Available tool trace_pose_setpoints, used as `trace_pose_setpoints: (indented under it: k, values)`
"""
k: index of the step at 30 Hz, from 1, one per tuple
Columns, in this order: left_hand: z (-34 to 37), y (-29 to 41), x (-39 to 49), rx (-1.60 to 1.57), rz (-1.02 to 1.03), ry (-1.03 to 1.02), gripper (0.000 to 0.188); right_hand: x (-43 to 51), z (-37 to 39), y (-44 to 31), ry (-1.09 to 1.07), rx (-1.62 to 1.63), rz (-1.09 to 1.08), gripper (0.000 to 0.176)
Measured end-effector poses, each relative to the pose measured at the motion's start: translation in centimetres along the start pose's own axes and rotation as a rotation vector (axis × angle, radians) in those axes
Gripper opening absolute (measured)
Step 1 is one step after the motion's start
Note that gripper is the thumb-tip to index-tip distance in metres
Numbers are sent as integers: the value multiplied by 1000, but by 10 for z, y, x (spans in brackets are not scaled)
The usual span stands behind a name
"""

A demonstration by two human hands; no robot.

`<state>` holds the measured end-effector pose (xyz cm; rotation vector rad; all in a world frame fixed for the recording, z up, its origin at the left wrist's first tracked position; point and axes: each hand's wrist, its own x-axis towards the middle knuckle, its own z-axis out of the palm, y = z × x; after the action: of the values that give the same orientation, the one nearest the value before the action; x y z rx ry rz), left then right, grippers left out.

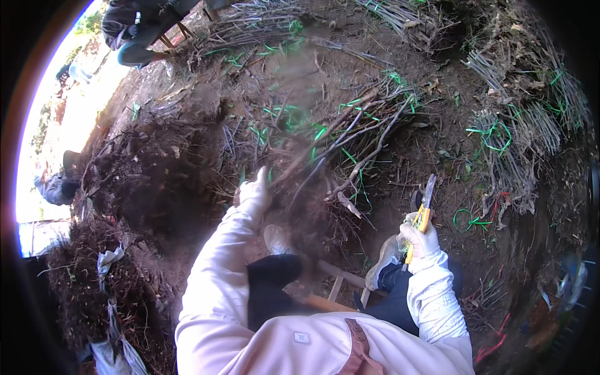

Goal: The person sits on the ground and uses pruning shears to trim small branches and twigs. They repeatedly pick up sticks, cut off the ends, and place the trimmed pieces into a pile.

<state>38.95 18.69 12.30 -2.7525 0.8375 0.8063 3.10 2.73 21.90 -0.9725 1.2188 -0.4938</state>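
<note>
Pruning shears with yellow handles (424, 216) are gripped in my gloved right hand (417, 239), blades pointing away from me. My gloved left hand (253, 190) is over the ground at the near left end of a heap of cut branches (361, 126), one finger extended; whether it holds a stem is not clear. Green ties (347, 154) lie among the branches. Dark fine roots (314, 220) hang in a blurred mass between my hands, above my shoes.
A wooden stool (335, 288) is beneath me. Tied bundles of thin stems (511, 159) lie at right, more at the top. A dark root pile (140, 173) is at left. Another person (140, 28) sits at top left. Red ties (494, 340) lie at lower right.
</note>
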Motion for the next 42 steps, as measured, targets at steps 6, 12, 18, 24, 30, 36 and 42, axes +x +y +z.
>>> trace_pose_setpoints:
  k: [6,12,18,24,30,36,42]
  values:
    - [-98,-31,-111,-460,210,10,81,-10,11,-12,-60,66,-44,31]
    - [-95,6,-198,-1060,567,-209,56,-25,6,33,-172,109,-243,24]
    - [-78,36,-264,-1307,592,-151,52,-128,65,15,-403,156,6,26]
    - [-104,22,-311,-1848,598,-310,66,-118,23,48,-289,-50,-320,25]
    - [-99,27,-317,-2360,791,-369,54,-190,2,36,-668,-222,-436,43]
    - [-100,42,-317,-2341,938,-563,46,-225,14,11,-618,-408,-567,24]
    - [-79,38,-284,-2387,1299,-858,48,-221,6,20,-590,-466,-708,24]
